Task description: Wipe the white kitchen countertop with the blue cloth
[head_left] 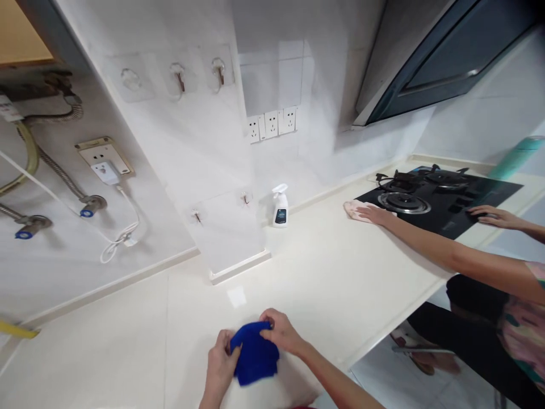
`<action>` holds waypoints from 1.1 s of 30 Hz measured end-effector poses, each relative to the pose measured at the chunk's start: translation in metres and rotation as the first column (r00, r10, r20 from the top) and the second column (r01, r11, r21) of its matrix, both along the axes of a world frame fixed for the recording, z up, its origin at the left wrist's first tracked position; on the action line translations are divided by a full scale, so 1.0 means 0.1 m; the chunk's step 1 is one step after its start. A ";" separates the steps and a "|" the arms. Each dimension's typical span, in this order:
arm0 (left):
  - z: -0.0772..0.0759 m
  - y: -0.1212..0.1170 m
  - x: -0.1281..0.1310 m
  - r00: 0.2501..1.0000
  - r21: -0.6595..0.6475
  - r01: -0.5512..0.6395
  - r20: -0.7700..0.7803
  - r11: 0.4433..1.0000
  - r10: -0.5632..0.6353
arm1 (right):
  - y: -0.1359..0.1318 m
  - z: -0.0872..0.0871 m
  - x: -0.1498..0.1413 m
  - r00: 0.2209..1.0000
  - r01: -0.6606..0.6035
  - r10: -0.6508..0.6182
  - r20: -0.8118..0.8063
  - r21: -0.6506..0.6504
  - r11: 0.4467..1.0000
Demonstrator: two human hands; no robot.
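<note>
A blue cloth (pixel 254 357) is bunched up just above the near edge of the cream countertop (pixel 323 272). My left hand (pixel 220 359) grips its left side with curled fingers. My right hand (pixel 281 331) pinches its upper right corner. Both hands are closed on the cloth.
A white spray bottle (pixel 280 205) stands by the wall corner. Another person at the right presses a pale cloth (pixel 354 209) beside the black gas hob (pixel 438 196) with one hand (pixel 373 214); their other hand (pixel 494 216) rests on the hob's front. Sockets, hooks and pipes line the walls.
</note>
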State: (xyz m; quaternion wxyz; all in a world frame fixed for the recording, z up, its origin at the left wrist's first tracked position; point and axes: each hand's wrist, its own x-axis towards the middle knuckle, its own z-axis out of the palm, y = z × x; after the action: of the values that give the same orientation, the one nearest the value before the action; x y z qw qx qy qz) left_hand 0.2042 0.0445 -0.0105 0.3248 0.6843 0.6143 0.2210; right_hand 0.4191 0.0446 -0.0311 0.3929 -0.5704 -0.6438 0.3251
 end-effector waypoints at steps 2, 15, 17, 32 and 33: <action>0.25 0.10 0.08 0.995 0.098 -0.004 0.096 0.995 -0.005 | 0.05 0.23 0.12 0.998 0.003 0.000 -0.055 0.058 0.998; -0.31 -0.18 -0.10 0.922 0.157 0.385 -0.108 0.909 -0.372 | -0.36 -0.21 0.58 0.997 -0.060 0.058 0.046 0.037 0.998; -0.36 -0.21 -0.15 0.964 0.143 0.265 -0.063 0.954 -0.258 | -0.28 -0.33 0.54 0.998 0.048 -0.048 0.039 0.004 0.999; -0.57 -0.14 0.17 0.999 0.006 -0.016 0.049 1.000 0.016 | 0.21 -0.43 0.06 0.965 0.207 -0.226 0.129 0.144 0.968; -0.55 -0.12 0.17 0.999 0.088 0.008 0.041 0.996 -0.012 | 0.17 -0.38 0.02 0.978 0.156 -0.176 0.115 0.163 0.974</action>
State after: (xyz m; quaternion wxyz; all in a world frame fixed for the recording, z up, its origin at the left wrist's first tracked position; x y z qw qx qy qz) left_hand 0.2214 0.0327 -0.0654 0.3082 0.6963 0.5936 0.2602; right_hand 0.4208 0.0615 -0.0693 0.4188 -0.6103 -0.6409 0.2033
